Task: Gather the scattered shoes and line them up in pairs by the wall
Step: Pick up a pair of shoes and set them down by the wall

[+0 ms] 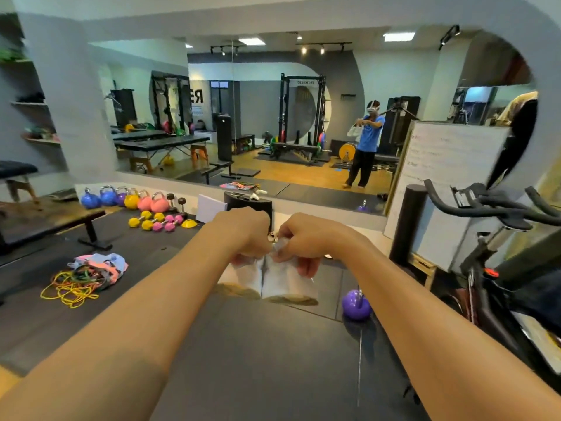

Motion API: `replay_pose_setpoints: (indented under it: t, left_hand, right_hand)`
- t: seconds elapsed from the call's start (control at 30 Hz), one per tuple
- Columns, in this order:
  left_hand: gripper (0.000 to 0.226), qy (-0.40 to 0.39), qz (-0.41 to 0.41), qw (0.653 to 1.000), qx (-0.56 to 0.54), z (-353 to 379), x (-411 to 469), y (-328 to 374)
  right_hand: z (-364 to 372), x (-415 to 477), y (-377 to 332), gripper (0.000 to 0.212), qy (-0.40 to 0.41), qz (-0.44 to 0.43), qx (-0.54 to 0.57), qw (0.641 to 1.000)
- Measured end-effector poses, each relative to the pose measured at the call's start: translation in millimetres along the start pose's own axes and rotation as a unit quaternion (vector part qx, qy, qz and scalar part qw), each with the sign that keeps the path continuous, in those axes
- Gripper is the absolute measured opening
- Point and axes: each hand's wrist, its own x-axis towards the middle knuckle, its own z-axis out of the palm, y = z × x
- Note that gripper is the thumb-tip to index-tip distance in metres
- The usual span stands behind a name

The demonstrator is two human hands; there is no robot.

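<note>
Dark floor mat (258, 360) beneath shoes (287, 282), mirror (261, 123)

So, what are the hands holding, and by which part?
One white shoe each: the left hand grips the left shoe and the right hand the right shoe at their top ends, soles lowest.

Pair of white shoes (288, 284): motion-blurred, tops hidden under your left hand (244, 235) and right hand (305, 240). Your left fingers are out of sight behind the knuckles. Your forearms cut by bottom edge. Whiteboard (449, 165) writing too smeared to read. Exercise bike (498, 268) cut off at right edge; weight bench (45, 220) cut off at left.
</note>
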Motion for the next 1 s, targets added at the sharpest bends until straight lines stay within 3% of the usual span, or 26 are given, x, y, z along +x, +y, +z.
replay_pose_setpoints:
  t: [0.23,0.47,0.57,0.7,0.8,0.93,1.0]
  left_hand:
    - [0.005,0.007,0.017,0.999,-0.035,15.6,148.0,-74.1]
    - [0.017,0.068,0.072,0.992,-0.082,54.6,299.3,-98.5]
    - [0.025,0.068,0.086,0.991,-0.076,89.7,365.2,-100.1]
    - [0.018,0.034,0.096,0.992,-0.068,129.3,454.9,-95.4]
    - [0.014,-0.014,0.094,0.993,-0.064,136.9,519.0,-90.7]
    - [0.01,-0.018,0.081,0.995,-0.062,136.7,607.6,-90.7]
    - [0.023,-0.015,0.08,0.995,-0.052,136.6,648.2,-92.1]
  right_hand:
    - [-22.6,146.6,20.0,0.015,0.043,0.018,-0.017,0.999]
    - [-48.7,270.0,82.8,0.023,0.127,0.068,0.01,0.99]
    - [-47.9,330.7,122.5,0.026,0.13,0.097,0.01,0.987]
    - [-53.2,414.9,180.5,0.023,0.103,0.112,0.006,0.988]
    - [-71.1,469.5,215.4,0.017,0.083,0.124,0.004,0.989]
    - [-108.9,549.4,251.2,0.01,0.082,0.128,-0.032,0.988]
    - [-125.6,584.1,262.5,0.007,0.09,0.129,-0.044,0.987]
